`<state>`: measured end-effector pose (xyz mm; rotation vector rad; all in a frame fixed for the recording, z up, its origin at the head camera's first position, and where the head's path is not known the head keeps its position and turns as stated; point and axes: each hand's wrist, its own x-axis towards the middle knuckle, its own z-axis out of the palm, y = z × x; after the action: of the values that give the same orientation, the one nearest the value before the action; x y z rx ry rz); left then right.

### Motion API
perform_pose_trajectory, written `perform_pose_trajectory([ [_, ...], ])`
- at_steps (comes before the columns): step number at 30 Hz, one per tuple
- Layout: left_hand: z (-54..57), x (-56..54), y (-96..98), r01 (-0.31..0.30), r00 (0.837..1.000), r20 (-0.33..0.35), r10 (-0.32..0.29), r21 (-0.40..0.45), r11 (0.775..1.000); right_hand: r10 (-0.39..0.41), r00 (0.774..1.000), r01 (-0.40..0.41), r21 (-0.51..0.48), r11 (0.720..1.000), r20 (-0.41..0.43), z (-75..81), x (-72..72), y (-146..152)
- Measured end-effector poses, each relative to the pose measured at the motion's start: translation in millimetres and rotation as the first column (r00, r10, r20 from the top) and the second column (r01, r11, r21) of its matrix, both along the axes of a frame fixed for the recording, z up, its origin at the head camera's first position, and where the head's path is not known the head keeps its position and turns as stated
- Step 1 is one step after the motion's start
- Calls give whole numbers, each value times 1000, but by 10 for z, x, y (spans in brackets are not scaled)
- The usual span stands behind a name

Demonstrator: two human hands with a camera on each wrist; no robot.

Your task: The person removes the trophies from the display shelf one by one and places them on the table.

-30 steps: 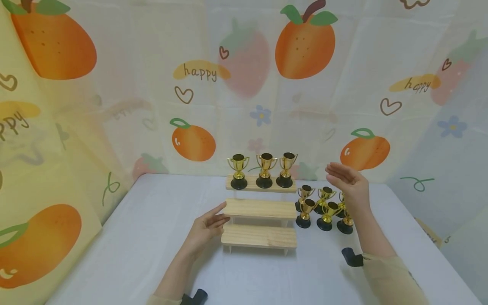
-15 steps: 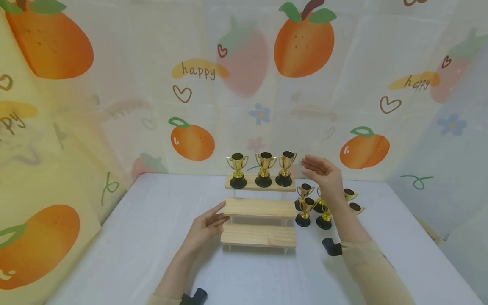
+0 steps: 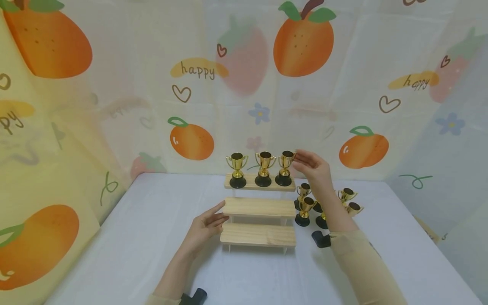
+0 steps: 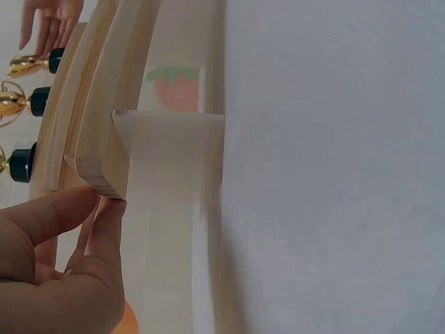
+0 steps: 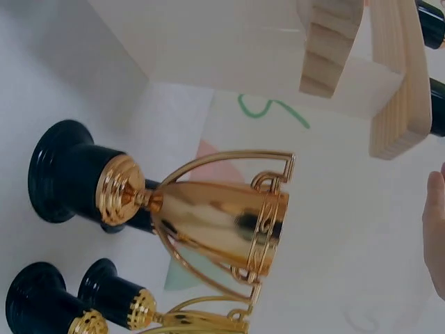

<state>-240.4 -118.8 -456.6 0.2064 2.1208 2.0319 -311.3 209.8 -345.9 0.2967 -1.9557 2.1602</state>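
A three-tier wooden display stand (image 3: 263, 206) stands on the table, with three gold trophies on its top tier: left (image 3: 237, 163), middle (image 3: 264, 165) and right (image 3: 285, 165). My left hand (image 3: 206, 226) touches the stand's left end with extended fingers. In the left wrist view, its fingertips (image 4: 108, 212) meet the end of a wooden board (image 4: 111, 139). My right hand (image 3: 314, 171) is beside the right trophy, fingers extended near its handle; contact is unclear. The right wrist view shows only part of this hand (image 5: 434, 236) at the right edge.
Several more trophies (image 3: 306, 209) stand on the table right of the stand, some hidden behind my right forearm. One trophy (image 5: 222, 216) looms large in the right wrist view. A patterned cloth (image 3: 305, 97) hangs behind the white table (image 3: 152, 212).
My right hand has moved left, from above the trophies on the table to the right trophy on the top tier. My left hand has stayed at the stand.
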Motion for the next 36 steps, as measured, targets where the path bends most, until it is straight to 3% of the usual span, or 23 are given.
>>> perform_pose_trajectory([
  [13, 4, 1, -5, 1, 1000, -5, -1, 4, 1000, 4, 1000, -4, 35, 999, 20, 4, -54, -112],
  [20, -10, -8, -1, -6, 1000, -7, 6, -3, 1000, 25, 999, -25, -19, 1000, 21, -32, -68, -136],
  [36, 0, -6, -10, 14, 1000, -9, -14, 5, 1000, 30, 999, -30, -35, 999, 11, -23, -44, -136],
])
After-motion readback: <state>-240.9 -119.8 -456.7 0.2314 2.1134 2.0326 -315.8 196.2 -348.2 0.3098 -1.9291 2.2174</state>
